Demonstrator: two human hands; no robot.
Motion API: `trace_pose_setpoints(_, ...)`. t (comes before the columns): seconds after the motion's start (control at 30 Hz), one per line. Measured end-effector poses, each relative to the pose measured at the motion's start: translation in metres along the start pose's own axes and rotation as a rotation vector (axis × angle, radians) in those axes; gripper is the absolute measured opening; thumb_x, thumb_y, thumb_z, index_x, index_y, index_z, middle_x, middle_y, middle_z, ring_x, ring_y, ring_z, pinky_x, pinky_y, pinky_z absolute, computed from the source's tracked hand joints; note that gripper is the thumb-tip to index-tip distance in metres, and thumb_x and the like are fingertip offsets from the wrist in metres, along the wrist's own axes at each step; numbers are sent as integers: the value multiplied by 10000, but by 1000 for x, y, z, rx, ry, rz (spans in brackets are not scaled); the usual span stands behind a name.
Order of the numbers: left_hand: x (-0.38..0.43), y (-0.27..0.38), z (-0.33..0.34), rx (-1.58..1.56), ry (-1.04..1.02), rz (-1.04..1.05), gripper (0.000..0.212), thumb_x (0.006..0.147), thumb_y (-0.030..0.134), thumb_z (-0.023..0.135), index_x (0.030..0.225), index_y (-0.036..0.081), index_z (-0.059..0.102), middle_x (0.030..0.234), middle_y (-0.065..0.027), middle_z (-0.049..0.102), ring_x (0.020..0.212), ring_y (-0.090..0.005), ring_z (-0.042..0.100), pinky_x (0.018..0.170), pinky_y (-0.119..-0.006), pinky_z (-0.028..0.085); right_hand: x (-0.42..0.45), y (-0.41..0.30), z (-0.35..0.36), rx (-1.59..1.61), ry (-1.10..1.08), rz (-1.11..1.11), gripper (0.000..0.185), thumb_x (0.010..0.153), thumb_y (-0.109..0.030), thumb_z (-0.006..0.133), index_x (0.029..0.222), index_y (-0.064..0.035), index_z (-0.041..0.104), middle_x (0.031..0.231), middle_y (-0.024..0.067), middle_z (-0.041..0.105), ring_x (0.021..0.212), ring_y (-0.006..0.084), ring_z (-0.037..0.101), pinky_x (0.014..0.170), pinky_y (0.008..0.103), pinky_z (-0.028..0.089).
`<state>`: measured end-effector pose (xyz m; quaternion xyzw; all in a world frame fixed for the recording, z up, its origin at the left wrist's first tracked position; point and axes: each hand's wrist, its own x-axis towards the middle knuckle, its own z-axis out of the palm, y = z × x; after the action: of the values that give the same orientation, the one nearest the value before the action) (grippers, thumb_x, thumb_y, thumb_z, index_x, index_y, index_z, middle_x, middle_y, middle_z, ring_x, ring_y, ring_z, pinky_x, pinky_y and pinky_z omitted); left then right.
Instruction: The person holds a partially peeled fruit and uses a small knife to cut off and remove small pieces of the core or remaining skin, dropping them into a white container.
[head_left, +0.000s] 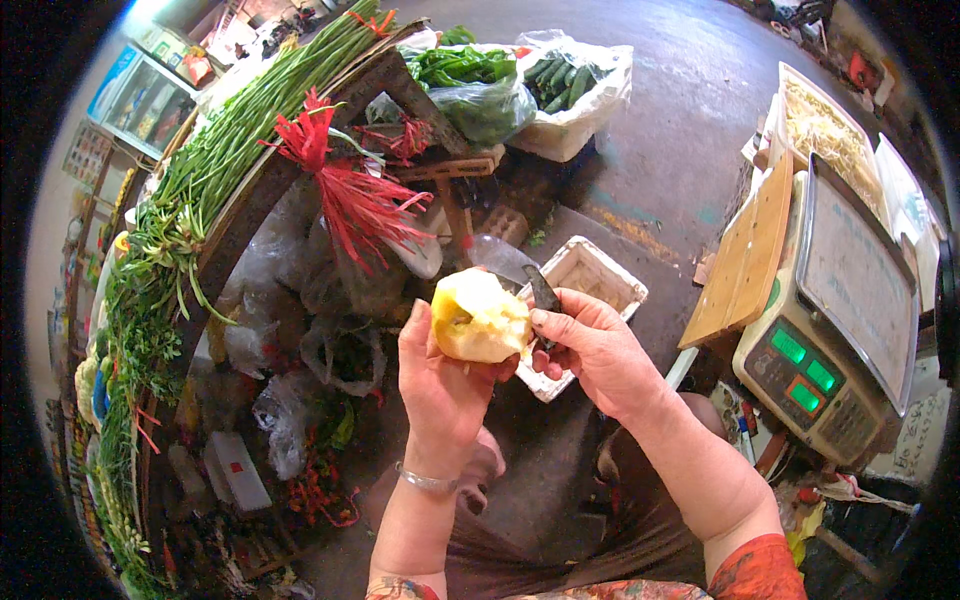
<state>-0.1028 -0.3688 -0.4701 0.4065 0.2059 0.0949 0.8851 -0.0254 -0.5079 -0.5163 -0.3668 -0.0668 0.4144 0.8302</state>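
Note:
My left hand (450, 382) cups a round, pale yellow fruit (484, 319), largely peeled, with a dark hollow on its left side. It may be an apple or a pear; the picture does not settle which. In my right hand (589, 337) is a small dark-bladed knife (541, 289), its blade pointing up beside the fruit's right edge. The right thumb and fingers lie close against the fruit. Below both hands stands a white foam box (634, 289), partly covered by my right hand.
Long green beans (255, 127) and leafy greens lie on a stall at left, with red ties (352, 195) hanging from it. Cucumbers (559, 81) fill a lined box ahead. At right are a digital scale (772, 390), a wooden board (742, 262) and bean sprouts (829, 139).

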Motion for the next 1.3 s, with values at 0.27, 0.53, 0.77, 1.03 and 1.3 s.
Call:
trace_pose_setpoints(0.27, -1, -1, 3, 137, -103, 10, 548, 871, 366, 464, 1345, 97, 412, 1158, -88, 599, 897, -182, 606, 670, -285, 474, 1, 2, -4, 25, 32, -36, 157, 936, -177, 592, 1050, -76, 628, 867, -14, 645, 665, 52, 574, 531, 190, 441)
trace_pose_setpoints(0.53, -3, -4, 7, 234, -251, 42, 603, 826, 190, 534, 1374, 117, 291, 1168, -101, 549, 799, -153, 589, 616, -237, 480, 0, -1, -3, 13, 66, -66, 156, 943, -149, 578, 1073, -77, 626, 866, 0, 648, 674, 75, 584, 581, 214, 460)
trace_pose_setpoints(0.77, -2, -9, 2, 425, -147, 224, 623, 791, 126, 622, 1352, 84, 352, 1133, -128, 585, 771, -181, 621, 574, -233, 503, 4, 0, -8, -137, 128, -126, 175, 959, -139, 544, 1105, -66, 608, 874, -10, 641, 714, 67, 586, 559, 200, 444)
trace_pose_setpoints(1.03, 0, -6, -7, 372, -102, 169, 559, 803, 73, 597, 1330, 74, 412, 1109, -87, 601, 783, -131, 610, 595, -214, 495, 8, -6, -14, -319, 204, -410, 177, 952, -61, 535, 1094, -30, 637, 1032, 18, 615, 842, 81, 596, 761, 221, 491)
trace_pose_setpoints(1.3, 11, -11, -27, 314, -76, -64, 421, 849, 116, 682, 1235, 66, 522, 901, 11, 627, 553, -16, 499, 486, -129, 388, 1, -17, -7, -271, 118, -365, 159, 891, -46, 632, 1049, -39, 645, 895, -35, 631, 804, 45, 567, 739, 207, 482)
